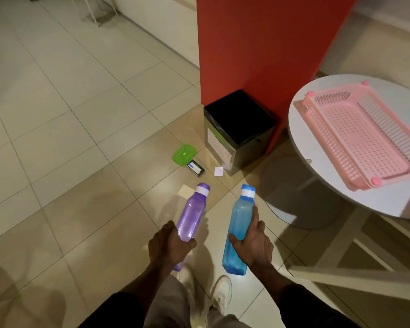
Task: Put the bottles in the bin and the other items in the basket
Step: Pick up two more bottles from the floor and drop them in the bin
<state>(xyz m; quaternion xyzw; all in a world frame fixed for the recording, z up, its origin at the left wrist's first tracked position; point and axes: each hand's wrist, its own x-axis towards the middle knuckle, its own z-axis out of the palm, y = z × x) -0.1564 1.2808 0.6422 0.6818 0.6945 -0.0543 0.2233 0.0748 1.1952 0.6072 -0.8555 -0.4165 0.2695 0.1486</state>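
The left hand [169, 247] grips the base end of a purple bottle [192, 214]; the right hand [255, 247], beside it but apart, grips a blue bottle [239, 223] at mid-body. Both bottles are held off the floor, caps pointing forward. The open black-lined bin [249, 155] stands ahead and slightly right, along the bottles' long axes, so the right hand is probably nearer. The pink basket [365, 138] sits further right on a round table [301, 143].
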